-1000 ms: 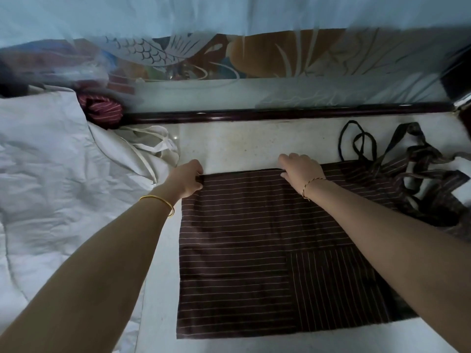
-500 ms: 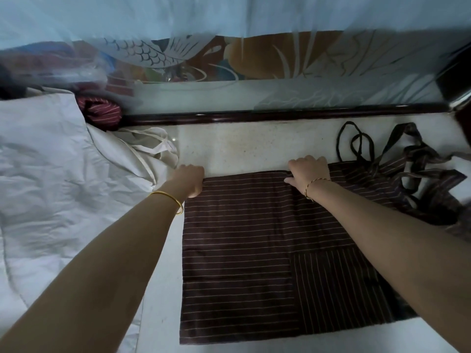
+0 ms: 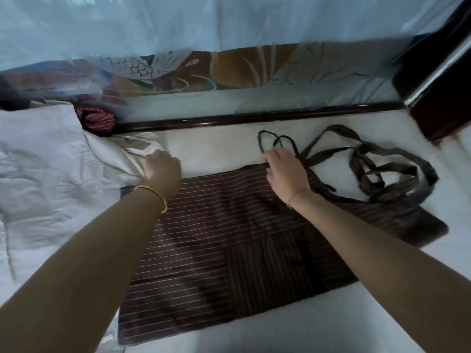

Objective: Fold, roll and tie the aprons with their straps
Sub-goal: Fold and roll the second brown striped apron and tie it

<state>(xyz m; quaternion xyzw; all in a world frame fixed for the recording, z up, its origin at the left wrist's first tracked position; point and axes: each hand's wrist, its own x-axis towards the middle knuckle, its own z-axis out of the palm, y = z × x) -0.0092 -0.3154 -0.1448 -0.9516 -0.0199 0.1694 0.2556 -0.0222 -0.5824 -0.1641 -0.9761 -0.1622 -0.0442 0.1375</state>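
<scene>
A dark brown apron with thin pale stripes [image 3: 216, 238] lies folded flat on the white surface. Its straps [image 3: 382, 169] trail in loose loops at the far right. My right hand [image 3: 286, 170] is at the apron's far edge, fingers curled and pinching the cloth where the straps begin. My left hand [image 3: 161, 170] hovers at the far-left part of that edge, blurred, with its knuckles over the neighbouring white cloth; what it grips is unclear. A rolled dark red striped apron [image 3: 98, 121] sits at the far left by the rail.
Crumpled white cloth [image 3: 51, 179] with white straps covers the left side, touching the brown apron's left edge. A dark wooden rail [image 3: 254, 118] runs across the far side, with a patterned panel behind pale blue netting [image 3: 229, 24]. A dark post [image 3: 438, 108] stands far right.
My right hand has slid right along the far edge toward the straps. My left hand has moved slightly beyond the far-left corner. The view has shifted, so the apron looks turned.
</scene>
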